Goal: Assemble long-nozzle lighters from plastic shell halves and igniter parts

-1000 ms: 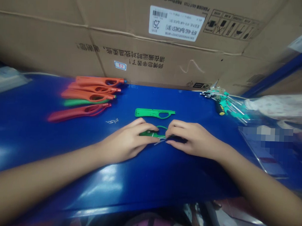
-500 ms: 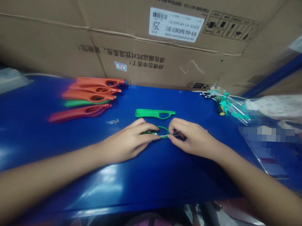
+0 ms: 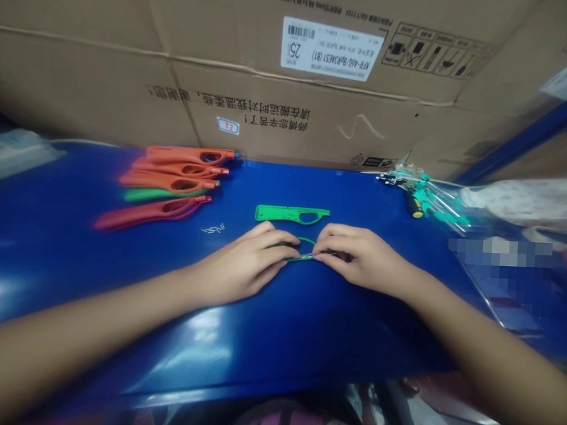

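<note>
Between my two hands lies a green lighter shell half [image 3: 307, 240], its loop-shaped trigger guard showing and the rest covered by fingers. My left hand [image 3: 263, 257] is closed around its handle end. Thumb and fingers of my right hand [image 3: 352, 250] pinch at the front end of the loop, where a thin part or wire shows only faintly. Just beyond the hands a matching green shell half [image 3: 290, 215] rests on the blue table with its hollow inside up. Several small metal pins [image 3: 213, 228] lie loose to the left.
Several orange lighter bodies [image 3: 174, 181], a green one and a red one [image 3: 147, 215] sit at the left. A pile of teal and clear parts with wires [image 3: 437, 197] and a black-yellow screwdriver handle [image 3: 414, 205] are at the right. A large cardboard box [image 3: 252, 79] stands behind the table [image 3: 211, 353].
The fingers of my right hand have closed in along the front of the loop, covering more of it. My left hand has stayed nearly still on the shell half.
</note>
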Demonstrator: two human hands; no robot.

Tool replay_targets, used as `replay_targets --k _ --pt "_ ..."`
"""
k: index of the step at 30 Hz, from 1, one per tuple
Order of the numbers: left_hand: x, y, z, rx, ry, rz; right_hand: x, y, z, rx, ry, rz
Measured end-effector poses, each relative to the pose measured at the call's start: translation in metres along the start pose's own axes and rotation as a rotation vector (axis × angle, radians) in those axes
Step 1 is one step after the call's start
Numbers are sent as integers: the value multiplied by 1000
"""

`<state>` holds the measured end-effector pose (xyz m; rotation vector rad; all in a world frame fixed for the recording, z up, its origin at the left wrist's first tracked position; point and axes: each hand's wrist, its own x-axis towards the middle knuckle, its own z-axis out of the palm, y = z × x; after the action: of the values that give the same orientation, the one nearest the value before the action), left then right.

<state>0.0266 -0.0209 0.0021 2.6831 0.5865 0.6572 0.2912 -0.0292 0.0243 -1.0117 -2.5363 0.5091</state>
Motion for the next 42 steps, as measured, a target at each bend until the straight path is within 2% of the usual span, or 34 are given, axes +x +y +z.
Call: replay_targets --k 19,24,35,42 --pt "-2 -2 2 -23 63 -3 -3 -6 -3 -99 -13 7" --pt "-2 -2 1 -6 42 -4 -2 -4 -3 -109 -17 3" --pt "-2 -2 1 32 39 21 0 -7 4 -33 30 -6" --pt "-3 -3 3 6 116 19 1 -10 3 -23 28 53"
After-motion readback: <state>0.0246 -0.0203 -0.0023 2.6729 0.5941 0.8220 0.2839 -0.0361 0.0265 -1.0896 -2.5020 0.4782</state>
